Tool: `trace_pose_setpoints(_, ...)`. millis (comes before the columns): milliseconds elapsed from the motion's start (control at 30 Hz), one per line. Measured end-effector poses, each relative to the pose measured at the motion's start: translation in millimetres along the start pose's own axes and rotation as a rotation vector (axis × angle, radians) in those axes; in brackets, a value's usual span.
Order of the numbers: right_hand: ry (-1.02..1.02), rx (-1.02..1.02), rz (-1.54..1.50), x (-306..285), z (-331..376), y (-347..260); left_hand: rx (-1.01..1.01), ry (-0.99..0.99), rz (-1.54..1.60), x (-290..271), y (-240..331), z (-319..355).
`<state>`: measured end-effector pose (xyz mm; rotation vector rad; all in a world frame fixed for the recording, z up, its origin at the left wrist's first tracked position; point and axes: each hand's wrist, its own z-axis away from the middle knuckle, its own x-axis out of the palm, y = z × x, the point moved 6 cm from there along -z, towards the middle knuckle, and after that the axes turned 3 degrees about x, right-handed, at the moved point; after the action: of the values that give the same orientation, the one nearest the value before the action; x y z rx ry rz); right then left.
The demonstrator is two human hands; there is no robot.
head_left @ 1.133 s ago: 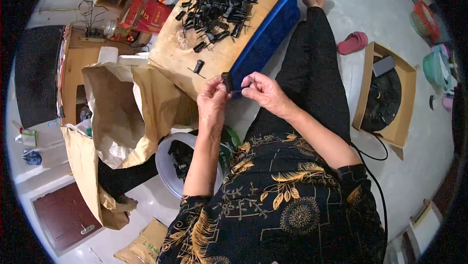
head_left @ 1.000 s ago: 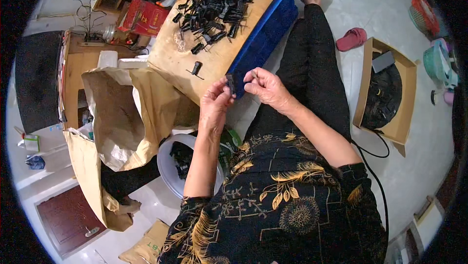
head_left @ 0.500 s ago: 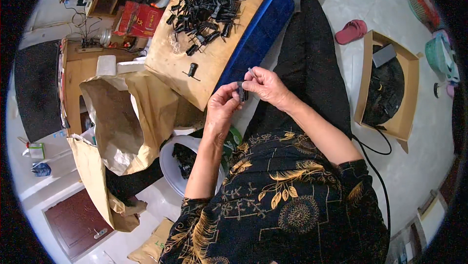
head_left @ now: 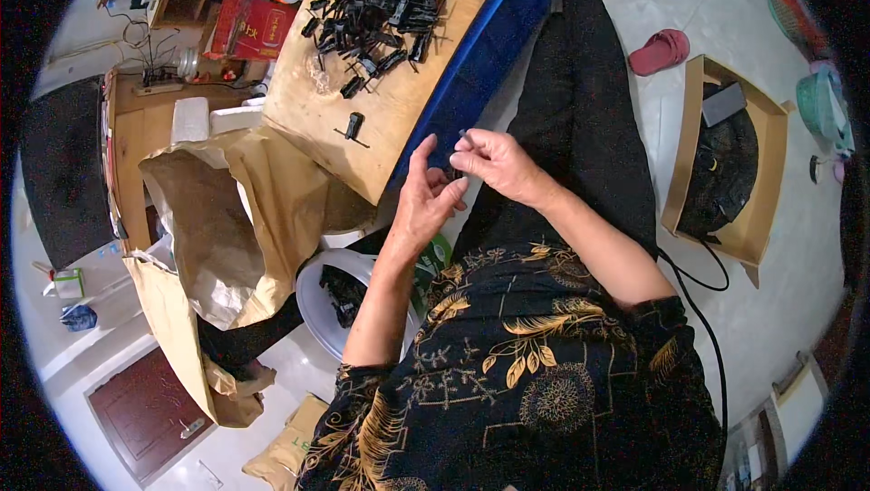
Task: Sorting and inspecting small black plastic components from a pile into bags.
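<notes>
Both hands meet just off the wooden board's [head_left: 399,120] near edge: the right hand [head_left: 498,165] pinches a small black part [head_left: 459,139] (mostly hidden by fingertips), the left hand [head_left: 428,197] half open beside it. It looks light, stiff, likely plastic; best gripped by its ends

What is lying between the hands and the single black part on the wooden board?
Nothing visible does. The left hand and right hand are together at the board's near edge; only bare wood separates them from the single black part.
</notes>
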<state>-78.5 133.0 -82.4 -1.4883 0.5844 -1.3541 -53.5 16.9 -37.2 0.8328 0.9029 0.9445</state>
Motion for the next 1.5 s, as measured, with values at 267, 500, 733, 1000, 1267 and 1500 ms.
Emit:
trace_pose_setpoints(267, -0.209, 0.147, 0.089, 8, -3, 28, 0.027, -0.116, -0.165, 11, 5, 1)
trace_pose_setpoints(500, -0.120, 0.202, 0.122, 11, 3, 6, -0.041, -0.060, 0.299, -1, -6, -6)
trace_pose_setpoints(733, -0.146, 0.069, 0.359, 22, 6, -1, -0.015, -0.044, 0.247, -4, -11, -4)
trace_pose_setpoints(1000, -0.079, 0.041, 0.467, 33, 7, -2, 0.131, 0.087, -0.042, -13, 9, 5)
trace_pose_setpoints(1267, 0.031, -0.093, 0.553, 36, 6, -3, 0.359, 0.238, -0.461, -14, 21, 12)
trace_pose_setpoints(1500, -0.170, 0.262, 0.011, 25, 15, -20, 0.126, -0.011, 0.366, -8, 20, 7)
